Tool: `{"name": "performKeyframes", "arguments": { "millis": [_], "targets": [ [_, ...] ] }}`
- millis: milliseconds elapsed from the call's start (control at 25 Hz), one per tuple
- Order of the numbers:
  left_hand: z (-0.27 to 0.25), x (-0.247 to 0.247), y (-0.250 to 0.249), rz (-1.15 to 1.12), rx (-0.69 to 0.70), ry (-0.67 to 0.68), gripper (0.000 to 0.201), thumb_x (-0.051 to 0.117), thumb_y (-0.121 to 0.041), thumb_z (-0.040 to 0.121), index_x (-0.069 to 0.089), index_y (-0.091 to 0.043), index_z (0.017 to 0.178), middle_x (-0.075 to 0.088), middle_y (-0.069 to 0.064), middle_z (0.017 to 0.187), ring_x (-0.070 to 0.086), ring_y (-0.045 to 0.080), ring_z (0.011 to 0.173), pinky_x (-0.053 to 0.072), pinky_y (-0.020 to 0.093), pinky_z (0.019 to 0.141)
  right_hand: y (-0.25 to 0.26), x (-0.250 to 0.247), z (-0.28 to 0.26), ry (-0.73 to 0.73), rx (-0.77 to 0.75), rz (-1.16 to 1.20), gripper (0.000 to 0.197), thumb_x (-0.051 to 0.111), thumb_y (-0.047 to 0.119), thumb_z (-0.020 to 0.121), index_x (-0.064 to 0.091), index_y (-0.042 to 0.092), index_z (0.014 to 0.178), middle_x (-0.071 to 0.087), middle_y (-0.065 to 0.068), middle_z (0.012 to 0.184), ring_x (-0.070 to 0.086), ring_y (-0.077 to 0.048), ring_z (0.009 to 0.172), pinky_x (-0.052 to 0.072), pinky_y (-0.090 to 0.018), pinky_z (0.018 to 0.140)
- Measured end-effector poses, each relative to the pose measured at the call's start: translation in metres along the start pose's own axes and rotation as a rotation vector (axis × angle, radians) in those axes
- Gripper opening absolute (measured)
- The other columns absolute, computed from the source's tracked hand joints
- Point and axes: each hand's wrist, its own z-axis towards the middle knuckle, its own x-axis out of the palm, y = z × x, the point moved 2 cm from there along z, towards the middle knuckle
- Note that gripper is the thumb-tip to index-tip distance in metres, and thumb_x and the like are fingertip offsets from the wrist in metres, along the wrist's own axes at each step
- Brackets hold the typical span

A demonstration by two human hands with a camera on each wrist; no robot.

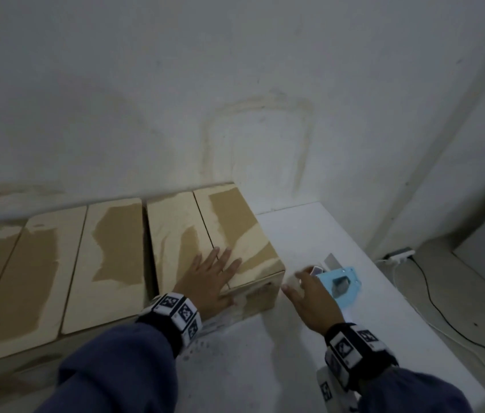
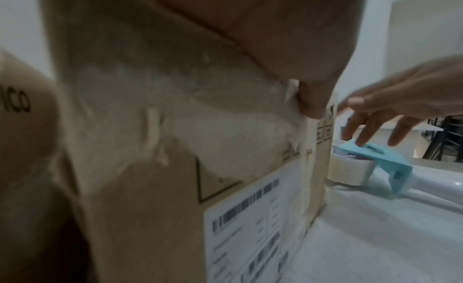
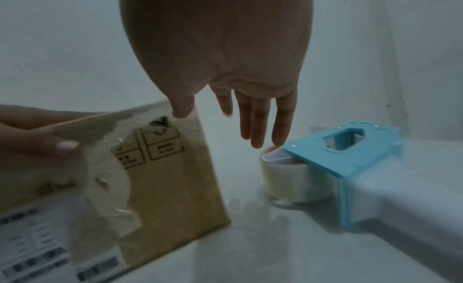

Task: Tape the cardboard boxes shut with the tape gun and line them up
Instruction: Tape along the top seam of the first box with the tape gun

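One hand pressed a cardboard box while the other reached over the tape gun.

The left hand (image 1: 210, 281) lay flat with straight, spread fingers on the top of the right cardboard box (image 1: 235, 231), at the middle of the frame, its thumb over the front edge. The right hand (image 1: 309, 302) was open, fingers straight and apart, just above the blue tape gun (image 1: 339, 284); contact could not be told. The tape gun lay on the white surface (image 1: 384, 338), right of the box. A second cardboard box (image 1: 71, 263) stood just beside, at the left.
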Motion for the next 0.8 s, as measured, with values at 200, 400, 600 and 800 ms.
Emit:
{"name": "performKeyframes", "arguments": {
  "millis": [200, 400, 600, 800],
  "targets": [
    [0.01, -0.001, -0.029, -0.04, -0.108, 0.019, 0.08, 0.025, -0.063, 0.09, -0.014, -0.027, 0.149, -0.022, 0.002, 0.158, -0.016, 0.023, 0.147, -0.005, 0.045, 0.118, -0.074, -0.022, 0.0, 0.164, 0.3, -0.397, 0.07, 0.058, 0.072, 0.068, 0.06, 0.018, 0.112, 0.066, -0.002, 0.111, 0.063, -0.019, 0.102, 0.046, -0.027, 0.083],
    [0.019, 0.001, -0.06, -0.064, -0.224, 0.02, 0.091, 0.002, -0.071, 0.07, -0.013, -0.028, 0.149, -0.019, 0.002, 0.158, -0.014, 0.023, 0.147, -0.004, 0.045, 0.118, -0.119, -0.009, 0.017, 0.275, 0.197, -0.299, 0.052, 0.059, 0.049, 0.082, 0.052, 0.014, 0.12, 0.062, -0.004, 0.123, 0.06, -0.019, 0.109, 0.044, -0.027, 0.091],
    [0.026, -0.007, -0.09, -0.13, -0.327, 0.036, 0.082, 0.016, -0.068, 0.084, -0.011, -0.027, 0.15, -0.019, 0.002, 0.158, -0.014, 0.024, 0.147, -0.005, 0.044, 0.118, -0.134, -0.02, 0.036, 0.268, 0.218, -0.055, 0.043, 0.063, 0.023, 0.083, 0.051, 0.004, 0.12, 0.06, -0.012, 0.119, 0.059, -0.028, 0.11, 0.045, -0.029, 0.085],
    [0.045, -0.022, -0.132, -0.207, -0.428, 0.04, 0.077, 0.033, -0.051, 0.095, -0.011, -0.02, 0.15, -0.02, 0.01, 0.158, -0.016, 0.03, 0.146, -0.003, 0.049, 0.119, -0.124, -0.078, 0.059, 0.285, 0.173, 0.614, 0.026, 0.062, 0.0, 0.074, 0.058, -0.001, 0.099, 0.06, -0.019, 0.084, 0.059, -0.029, 0.073, 0.043, -0.029, 0.06]
  ]
}}
